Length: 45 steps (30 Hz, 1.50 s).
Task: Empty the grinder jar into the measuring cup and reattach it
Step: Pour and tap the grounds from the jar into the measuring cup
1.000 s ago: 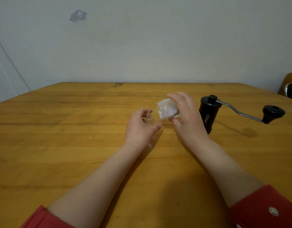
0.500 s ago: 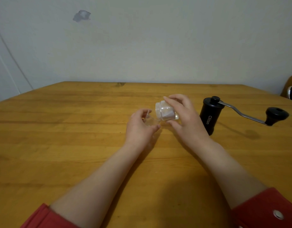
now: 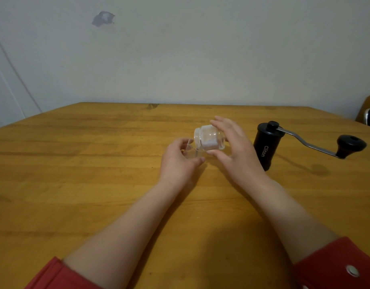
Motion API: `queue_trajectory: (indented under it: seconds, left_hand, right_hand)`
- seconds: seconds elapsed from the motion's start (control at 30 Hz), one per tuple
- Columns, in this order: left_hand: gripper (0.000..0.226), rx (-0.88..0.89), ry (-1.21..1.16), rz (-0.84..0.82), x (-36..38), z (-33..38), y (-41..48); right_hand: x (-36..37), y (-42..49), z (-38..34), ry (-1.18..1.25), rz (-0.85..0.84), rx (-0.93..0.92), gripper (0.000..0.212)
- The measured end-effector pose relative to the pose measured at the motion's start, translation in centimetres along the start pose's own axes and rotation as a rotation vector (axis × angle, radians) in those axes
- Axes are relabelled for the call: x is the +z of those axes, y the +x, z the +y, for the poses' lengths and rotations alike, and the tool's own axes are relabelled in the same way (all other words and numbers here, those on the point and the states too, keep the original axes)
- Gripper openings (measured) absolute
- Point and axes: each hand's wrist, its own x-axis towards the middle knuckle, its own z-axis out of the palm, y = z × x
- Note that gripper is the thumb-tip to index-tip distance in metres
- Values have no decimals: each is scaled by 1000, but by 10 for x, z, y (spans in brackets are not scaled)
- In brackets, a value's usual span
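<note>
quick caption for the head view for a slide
Right hand holds the grinder jar on its side, mouth toward the measuring cup gripped by the left hand.

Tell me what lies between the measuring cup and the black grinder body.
In the head view, the glass jar, tipped mouth-first toward the measuring cup, and the right hand gripping it; the grinder body stands right of that hand.

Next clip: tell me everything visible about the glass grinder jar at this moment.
The grinder jar is a small clear glass pot with a narrower neck. It is tipped on its side above the table, mouth leftward at the measuring cup that the left hand holds; whether they touch is unclear. Something pale shows inside. The right hand grips it, fingers over the top, thumb beneath. It is detached from the black grinder standing to its right.
</note>
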Motion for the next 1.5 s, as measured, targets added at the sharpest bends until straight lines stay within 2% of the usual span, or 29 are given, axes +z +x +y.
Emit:
queue_trajectory:
  seconds: [0.27, 0.6, 0.97, 1.5]
  left_hand:
    - [54, 2, -20, -33, -2, 4, -4]
    - [54, 11, -15, -67, -1, -2, -2]
    - [55, 6, 15, -55, 1, -5, 0]
    - [53, 26, -17, -55, 3, -5, 0]
  right_hand:
    - [0, 0, 1, 23, 39, -22, 72]
    - [3, 0, 3, 141, 92, 94, 67]
    - [2, 3, 2, 300, 156, 144, 64]
    - [1, 3, -2, 374, 153, 201, 62]
